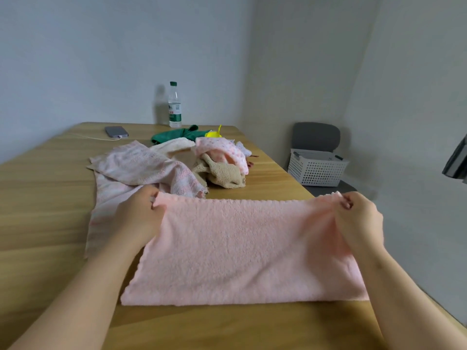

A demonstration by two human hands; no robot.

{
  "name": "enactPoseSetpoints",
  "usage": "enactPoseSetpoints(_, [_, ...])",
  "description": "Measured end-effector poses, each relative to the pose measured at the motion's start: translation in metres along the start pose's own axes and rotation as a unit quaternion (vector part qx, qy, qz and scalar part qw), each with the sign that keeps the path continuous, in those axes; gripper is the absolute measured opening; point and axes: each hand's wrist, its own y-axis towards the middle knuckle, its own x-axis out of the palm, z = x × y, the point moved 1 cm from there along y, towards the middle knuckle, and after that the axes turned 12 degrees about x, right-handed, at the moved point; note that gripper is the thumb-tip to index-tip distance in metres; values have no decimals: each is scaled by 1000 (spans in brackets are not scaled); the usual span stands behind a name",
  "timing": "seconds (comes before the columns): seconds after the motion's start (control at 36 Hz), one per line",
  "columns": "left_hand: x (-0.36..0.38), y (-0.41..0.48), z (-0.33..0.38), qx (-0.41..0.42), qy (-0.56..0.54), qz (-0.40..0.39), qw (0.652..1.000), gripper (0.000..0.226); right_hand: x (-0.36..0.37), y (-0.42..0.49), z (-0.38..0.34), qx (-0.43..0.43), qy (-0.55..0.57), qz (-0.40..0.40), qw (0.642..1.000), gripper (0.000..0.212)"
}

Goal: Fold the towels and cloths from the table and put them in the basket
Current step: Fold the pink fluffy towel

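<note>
Two forearms stretched forward: left hand [137, 213] pinching the far left corner of the pink towel [240, 251], right hand [358, 218] pinching the far right corner, fingers curled. Towel spread on the near surface [38, 198], right corner at the right edge. Unfolded cloths [151, 168] heaped just beyond; bare wood leftward. Basket [317, 171] on a chair [316, 137] past the right edge.

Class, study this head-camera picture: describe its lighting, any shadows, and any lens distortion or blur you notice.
Head view: soft, even, dim light with no glare; the bottle casts a faint shadow on the wall to its left; the wide lens tilts the wall corners and splays the table; the pink towel looks sharp, with no motion blur.
</note>
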Motion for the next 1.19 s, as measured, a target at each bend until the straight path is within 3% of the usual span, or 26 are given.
enactPoseSetpoints(0.14, [13,-7,-7,9,13,37,999,25,16,3,9,7,-35,-26,999,20])
enactPoseSetpoints(0.31, [18,-8,-8,31,79,7,996,41,25,6,15,16,-113,-49,992,33])
enactPoseSetpoints(0.39, [11,-11,5,98,193,20,976,51,21,-2,8,-54,-181,13,982,48])
enactPoseSetpoints(0.44, [8,-14,26,173,209,35,962,46,15,-12,-3,-109,-190,52,974,51])
enactPoseSetpoints(0.47, [9,-17,37,211,196,11,958,42,13,-20,-10,-135,-201,48,969,50])
enactPoseSetpoints(0.53, [20,-28,56,239,164,-116,950,42,15,-40,-20,-186,-251,-11,950,46])
enactPoseSetpoints(0.61, [47,-55,62,199,228,-323,897,50,30,-73,-18,-224,-304,-132,916,47])
enactPoseSetpoints(0.67, [56,-67,55,178,270,-350,879,53,36,-87,-7,-217,-320,-195,901,46])
enactPoseSetpoints(0.75, [52,-73,50,155,278,-342,884,57,28,-92,6,-191,-329,-229,896,50])
enactPoseSetpoints(1.0, [43,-112,69,134,260,-333,897,54,-25,-98,41,-116,-342,-184,914,54])
enactPoseSetpoints(1.11, [32,-127,80,146,256,-288,911,49,-40,-100,53,-76,-275,-80,955,35])
enactPoseSetpoints(1.19, [20,-130,76,154,263,-256,917,48,-50,-100,57,-4,-222,-17,975,36])
